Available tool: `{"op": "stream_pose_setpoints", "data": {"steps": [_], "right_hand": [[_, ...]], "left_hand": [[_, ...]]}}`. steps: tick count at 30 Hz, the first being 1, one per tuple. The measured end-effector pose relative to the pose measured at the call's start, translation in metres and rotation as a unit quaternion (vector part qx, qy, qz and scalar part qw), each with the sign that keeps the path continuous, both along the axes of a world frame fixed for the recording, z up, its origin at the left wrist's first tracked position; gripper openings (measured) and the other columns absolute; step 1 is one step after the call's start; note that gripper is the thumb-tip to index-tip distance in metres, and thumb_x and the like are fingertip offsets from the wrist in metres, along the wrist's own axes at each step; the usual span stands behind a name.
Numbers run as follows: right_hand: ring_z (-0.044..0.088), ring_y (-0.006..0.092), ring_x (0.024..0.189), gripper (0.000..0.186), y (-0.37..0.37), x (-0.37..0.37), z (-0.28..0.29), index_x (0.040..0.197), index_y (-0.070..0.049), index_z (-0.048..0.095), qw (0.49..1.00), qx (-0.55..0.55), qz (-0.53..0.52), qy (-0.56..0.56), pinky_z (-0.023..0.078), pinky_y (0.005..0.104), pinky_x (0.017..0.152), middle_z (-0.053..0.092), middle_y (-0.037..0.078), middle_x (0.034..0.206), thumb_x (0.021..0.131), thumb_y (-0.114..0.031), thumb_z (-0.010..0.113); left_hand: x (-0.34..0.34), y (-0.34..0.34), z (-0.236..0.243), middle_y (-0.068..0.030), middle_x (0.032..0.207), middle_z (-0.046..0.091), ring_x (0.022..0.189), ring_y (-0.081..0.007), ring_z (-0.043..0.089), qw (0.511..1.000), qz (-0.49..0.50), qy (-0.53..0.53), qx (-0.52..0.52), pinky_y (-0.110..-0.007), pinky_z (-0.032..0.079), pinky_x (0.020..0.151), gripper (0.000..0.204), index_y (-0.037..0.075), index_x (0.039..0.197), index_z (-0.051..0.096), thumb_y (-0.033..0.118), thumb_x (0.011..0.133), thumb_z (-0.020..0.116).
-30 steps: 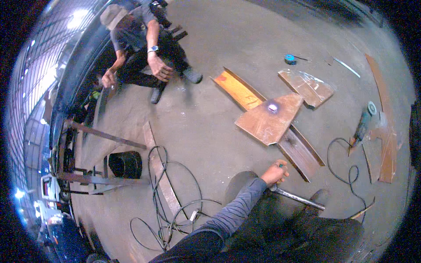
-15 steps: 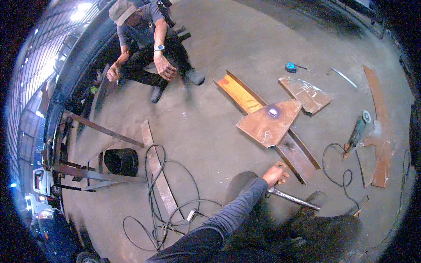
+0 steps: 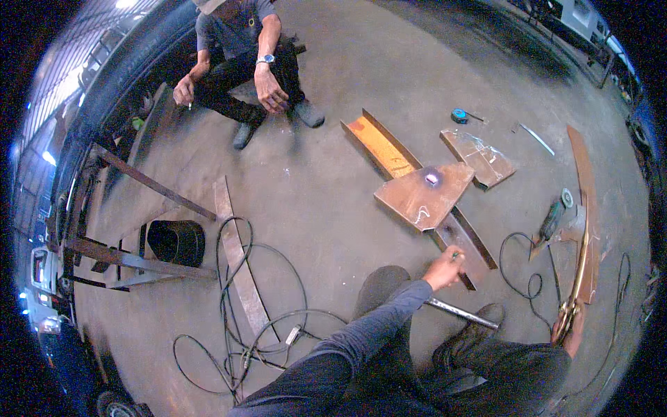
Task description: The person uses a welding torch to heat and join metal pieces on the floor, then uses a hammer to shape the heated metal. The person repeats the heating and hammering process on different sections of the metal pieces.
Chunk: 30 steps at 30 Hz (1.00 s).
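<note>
My left hand (image 3: 445,270) is closed above the near end of a rusty steel channel (image 3: 464,240); what sits in its fingers is too small to make out. At the lower right, my right hand (image 3: 573,332) grips a long brass cutting torch (image 3: 581,267), its tube pointing away from me. Across the channel lies a rusty angular steel plate (image 3: 417,198) with a bright, whitish-violet spot near its middle and chalk marks on its surface. Below my left hand, a straight metal bar (image 3: 462,313) reaches toward my shoe (image 3: 486,321), partly hidden by my sleeve.
A chalk-marked plate (image 3: 479,158), blue tape measure (image 3: 459,116), angle grinder (image 3: 554,215) with cord and long rusty strip (image 3: 582,160) lie to the right. Coiled cables (image 3: 226,292) cross a flat bar (image 3: 236,257) at left, near a black bucket (image 3: 177,243). Another person (image 3: 243,62) squats beyond.
My right hand has come into view with the brass torch. My left hand has moved slightly up and right, over the channel's end. The whole view has shifted a little.
</note>
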State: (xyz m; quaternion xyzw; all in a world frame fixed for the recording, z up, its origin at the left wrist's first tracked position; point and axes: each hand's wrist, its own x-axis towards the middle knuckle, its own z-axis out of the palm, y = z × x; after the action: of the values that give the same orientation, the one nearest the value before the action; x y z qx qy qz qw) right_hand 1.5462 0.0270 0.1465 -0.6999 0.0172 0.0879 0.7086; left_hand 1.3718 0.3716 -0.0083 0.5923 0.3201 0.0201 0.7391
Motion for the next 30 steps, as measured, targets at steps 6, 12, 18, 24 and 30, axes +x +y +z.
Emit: {"op": "stream_pose_setpoints", "data": {"steps": [6,12,18,24,30], "right_hand": [[0.049,0.0046,0.049,0.040,0.079,0.019,0.016,0.125,-0.015,0.056,0.988,-0.037,0.148,0.013,0.039,0.0198,0.038,0.062,0.000,0.084,0.104,-0.048,0.050],[0.053,0.0043,0.055,0.046,0.114,0.012,-0.026,0.135,-0.012,0.044,0.972,0.102,0.199,0.075,0.042,0.0175,0.040,0.063,0.003,0.093,0.093,-0.012,0.065],[0.044,0.0050,0.039,0.053,0.110,0.009,-0.033,0.142,-0.009,0.039,0.959,0.137,0.220,0.113,0.035,0.0202,0.031,0.054,-0.001,0.076,0.098,-0.024,0.064],[0.042,0.0048,0.038,0.051,0.101,0.024,-0.042,0.147,-0.011,0.037,0.972,0.120,0.118,0.163,0.034,0.0201,0.031,0.052,-0.002,0.069,0.103,-0.026,0.058],[0.046,0.0040,0.043,0.038,0.115,0.024,-0.030,0.140,-0.013,0.044,0.974,0.077,0.124,0.172,0.034,0.0200,0.034,0.058,-0.001,0.079,0.104,-0.023,0.055]], "left_hand": [[0.048,-0.043,0.043,-0.0189,0.114,0.067,0.110,-0.0376,0.065,0.942,-0.024,-0.218,0.254,-0.046,0.052,0.095,0.044,0.010,0.137,0.048,0.026,0.098,0.061],[0.085,-0.071,0.108,-0.0244,0.124,0.065,0.119,-0.0455,0.059,0.928,-0.137,-0.258,0.233,-0.051,0.050,0.097,0.051,0.011,0.143,0.045,0.020,0.095,0.061],[0.111,-0.077,0.105,-0.0234,0.117,0.064,0.109,-0.0450,0.062,0.912,-0.149,-0.318,0.213,-0.051,0.051,0.091,0.051,0.008,0.139,0.046,0.012,0.090,0.061],[0.142,-0.092,0.111,-0.0229,0.118,0.062,0.103,-0.0444,0.064,0.928,-0.233,-0.188,0.221,-0.051,0.054,0.083,0.041,0.006,0.131,0.049,0.012,0.092,0.061],[0.145,-0.101,0.089,-0.0222,0.113,0.062,0.100,-0.0438,0.065,0.935,-0.153,-0.226,0.226,-0.051,0.054,0.079,0.035,0.007,0.126,0.049,0.016,0.094,0.060]]}}
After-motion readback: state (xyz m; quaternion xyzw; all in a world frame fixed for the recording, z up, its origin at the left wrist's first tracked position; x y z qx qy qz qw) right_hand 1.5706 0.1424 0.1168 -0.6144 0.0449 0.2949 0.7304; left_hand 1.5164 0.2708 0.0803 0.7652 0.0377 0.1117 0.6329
